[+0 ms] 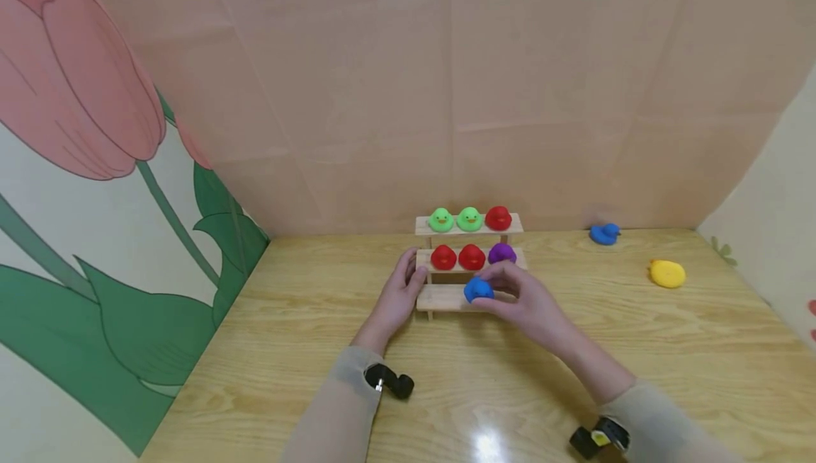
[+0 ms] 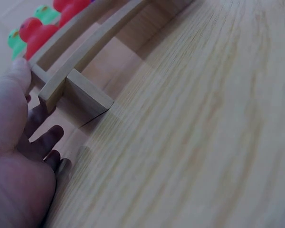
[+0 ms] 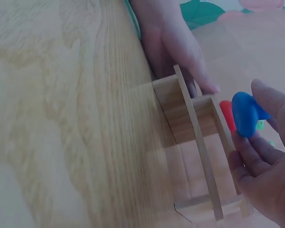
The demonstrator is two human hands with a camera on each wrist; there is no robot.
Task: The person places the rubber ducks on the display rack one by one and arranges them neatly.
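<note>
A small three-tier wooden display rack (image 1: 440,298) stands on the table against the back. My right hand (image 1: 535,311) pinches a blue rubber duck (image 1: 478,289) between thumb and fingers, just over the bottom tier; in the right wrist view the duck (image 3: 245,114) is held off the wood. My left hand (image 1: 397,300) grips the rack's left end, its thumb at the middle tier's edge (image 2: 35,71). Two green ducks (image 1: 455,219) and a red duck (image 1: 499,218) sit on the top tier. On the middle tier are two red ducks (image 1: 457,258) and a purple duck (image 1: 502,252).
Another blue duck (image 1: 604,234) lies at the table's back edge, right of the rack. A yellow duck (image 1: 667,274) is farther right, near the side wall. A pinkish-brown covering (image 1: 382,95) rises behind the table (image 1: 306,378); a tulip-patterned panel (image 1: 146,307) borders the left.
</note>
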